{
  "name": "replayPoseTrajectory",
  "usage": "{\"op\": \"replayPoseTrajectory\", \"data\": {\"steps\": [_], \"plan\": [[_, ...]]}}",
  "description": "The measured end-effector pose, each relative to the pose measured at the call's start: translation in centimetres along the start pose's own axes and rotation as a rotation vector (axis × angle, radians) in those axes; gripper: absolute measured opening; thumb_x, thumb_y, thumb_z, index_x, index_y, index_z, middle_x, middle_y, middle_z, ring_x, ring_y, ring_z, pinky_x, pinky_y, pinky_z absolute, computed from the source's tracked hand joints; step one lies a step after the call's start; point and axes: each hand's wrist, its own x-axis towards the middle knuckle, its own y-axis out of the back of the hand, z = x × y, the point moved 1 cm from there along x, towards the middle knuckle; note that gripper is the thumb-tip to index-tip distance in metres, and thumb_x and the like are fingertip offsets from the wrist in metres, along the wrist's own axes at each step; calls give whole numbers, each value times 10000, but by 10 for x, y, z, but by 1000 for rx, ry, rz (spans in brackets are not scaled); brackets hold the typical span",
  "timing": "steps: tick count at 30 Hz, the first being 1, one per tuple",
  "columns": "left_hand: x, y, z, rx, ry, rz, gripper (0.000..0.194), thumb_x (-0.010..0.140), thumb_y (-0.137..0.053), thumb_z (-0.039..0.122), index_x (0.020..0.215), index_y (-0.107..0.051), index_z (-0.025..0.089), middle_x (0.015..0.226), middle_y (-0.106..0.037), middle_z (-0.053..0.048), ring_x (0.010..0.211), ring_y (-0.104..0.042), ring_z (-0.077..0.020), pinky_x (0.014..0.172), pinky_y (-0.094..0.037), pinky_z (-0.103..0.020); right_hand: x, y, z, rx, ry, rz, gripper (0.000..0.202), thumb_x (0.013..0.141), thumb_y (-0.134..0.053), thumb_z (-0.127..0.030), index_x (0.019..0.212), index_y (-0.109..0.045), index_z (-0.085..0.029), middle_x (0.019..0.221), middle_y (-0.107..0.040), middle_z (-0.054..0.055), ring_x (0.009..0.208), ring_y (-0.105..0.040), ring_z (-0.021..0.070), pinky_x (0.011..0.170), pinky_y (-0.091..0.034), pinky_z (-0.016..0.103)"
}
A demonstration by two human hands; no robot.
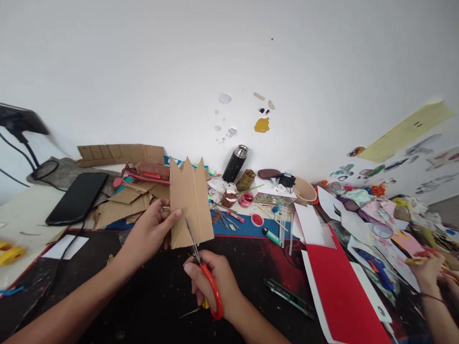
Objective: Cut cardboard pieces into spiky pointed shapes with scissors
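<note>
My left hand (152,227) pinches the left edge of an upright piece of cardboard (193,200), thumb on its near face. Several pointed teeth are cut along the cardboard's top edge. In my right hand (218,272) is a pair of scissors (211,289) with orange-red handles. Their blades reach up over the lower edge of the cardboard, one in front of it; the other blade seems to be behind the sheet. Behind my left hand lie flat cardboard scraps (124,210), partly covered by the held piece.
A black phone (77,198) lies at left, a black flask (234,165) leans by the wall. Paint pots (245,199) and sticks stand behind. Red paper (340,291) and a cutter (289,297) lie at right. Another person's hand (428,270) works at far right.
</note>
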Motion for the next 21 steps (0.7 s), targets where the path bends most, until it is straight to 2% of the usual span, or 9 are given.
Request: {"op": "replayPoseTrajectory", "data": {"steps": [6,9,14,21], "plan": [[2,-1,-1,-11,27,-15,688,776,-797,834,1062,-511,278,626,-699,54,364,-546,-179,355,-421,-294,0,-2,2,27,-25,-4,626,917,-758,-780,999,-705,-162,592,-606,-49,404,-507,97,398,-392,194],[6,4,1,-10,33,-27,654,758,-835,783,1032,-524,276,664,-720,39,411,-570,-177,384,-420,-283,0,-2,-1,0,-25,2,610,915,-760,-774,977,-703,-169,589,-601,-49,406,-511,98,400,-387,195],[14,16,5,-27,-16,59,586,762,-844,742,984,-615,250,624,-607,66,483,-548,-155,451,-436,-269,-2,-2,-1,-51,-44,-31,602,912,-770,-761,989,-730,-166,599,-604,-44,415,-520,103,405,-397,200],[20,24,-3,-41,-22,82,634,774,-819,809,968,-685,220,729,-657,11,503,-526,-147,421,-434,-267,-1,-5,6,-3,-21,-70,695,885,-783,-817,1062,-748,-146,614,-615,-39,429,-523,102,417,-420,203]]}}
